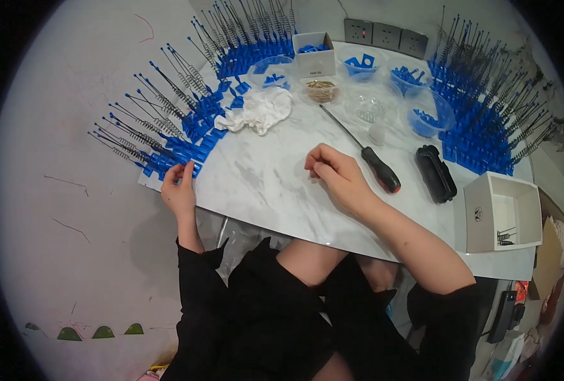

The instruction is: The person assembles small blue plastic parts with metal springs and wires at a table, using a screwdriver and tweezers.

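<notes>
At the table's left edge, my left hand (179, 189) pinches a blue plastic part (197, 167) at the near end of a dense group of blue bases (196, 130). Thin dark rods with coil springs (167, 105) and blue tips stand up from these bases. Over the middle of the white marbled table (256, 181), my right hand (339, 171) is curled with thumb and forefinger together. Whatever it may hold is too small or hidden. To the right of it lies a screwdriver (381, 170) with a black and red handle, its shaft pointing away to the left.
A crumpled white cloth (259, 111) lies beside the left group. Clear bowls of blue parts (427, 117), a tub of brass-coloured pieces (320, 91) and a white box (315, 60) stand at the back. On the right are a black case (435, 173), an open white box (503, 213) and more spring rods (485, 108).
</notes>
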`<control>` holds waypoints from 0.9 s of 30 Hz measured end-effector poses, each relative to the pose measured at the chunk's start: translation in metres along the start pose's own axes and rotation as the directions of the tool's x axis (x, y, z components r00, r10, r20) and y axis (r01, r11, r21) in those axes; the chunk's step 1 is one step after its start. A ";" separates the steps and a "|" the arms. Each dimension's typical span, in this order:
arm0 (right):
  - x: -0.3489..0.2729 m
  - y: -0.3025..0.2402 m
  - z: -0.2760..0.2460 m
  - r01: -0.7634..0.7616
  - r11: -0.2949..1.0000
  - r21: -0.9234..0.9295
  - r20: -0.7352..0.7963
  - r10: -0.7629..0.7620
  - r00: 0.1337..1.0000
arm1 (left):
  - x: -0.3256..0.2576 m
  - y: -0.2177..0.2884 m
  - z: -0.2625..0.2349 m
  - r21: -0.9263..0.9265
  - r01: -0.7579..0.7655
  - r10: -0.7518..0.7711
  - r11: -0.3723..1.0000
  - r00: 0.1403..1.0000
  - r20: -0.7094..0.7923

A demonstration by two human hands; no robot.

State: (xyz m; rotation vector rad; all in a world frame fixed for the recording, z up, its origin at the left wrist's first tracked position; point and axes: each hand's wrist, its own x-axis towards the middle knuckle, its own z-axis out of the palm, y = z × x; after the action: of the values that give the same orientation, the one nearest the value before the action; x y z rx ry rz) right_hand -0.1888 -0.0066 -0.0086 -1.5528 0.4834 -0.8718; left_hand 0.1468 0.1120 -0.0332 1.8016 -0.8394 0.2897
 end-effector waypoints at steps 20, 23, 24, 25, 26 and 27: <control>-0.001 0.000 -0.007 -0.060 0.996 0.072 0.041 0.057 0.997 | -0.007 -0.008 -0.002 0.002 -0.038 0.038 0.999 0.999 -0.003; 0.001 -0.006 -0.005 -0.104 0.963 0.250 0.036 0.098 0.995 | -0.007 -0.011 -0.004 -0.158 -0.025 0.019 0.987 0.999 -0.039; 0.001 -0.006 -0.006 -0.107 0.941 0.320 0.028 0.104 0.994 | -0.009 -0.010 -0.004 -0.165 -0.017 0.013 0.986 1.000 -0.028; 0.001 -0.008 -0.007 -0.115 0.942 0.315 0.023 0.114 0.993 | -0.010 -0.002 -0.007 -0.130 -0.014 0.005 0.991 0.998 -0.069; 0.001 -0.011 -0.008 -0.123 0.930 0.345 0.017 0.125 0.992 | -0.012 0.002 -0.008 -0.095 -0.008 -0.003 0.995 0.994 -0.111; 0.001 -0.012 -0.008 -0.131 0.918 0.374 0.011 0.137 0.991 | -0.012 -0.001 -0.009 -0.125 -0.019 0.002 0.992 0.991 -0.135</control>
State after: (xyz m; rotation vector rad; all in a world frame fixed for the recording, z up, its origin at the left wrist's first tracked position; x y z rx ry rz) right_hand -0.1962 -0.0105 0.0030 -1.1497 0.4016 -0.8161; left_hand 0.1406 0.1249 -0.0376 1.6409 -0.7556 0.3534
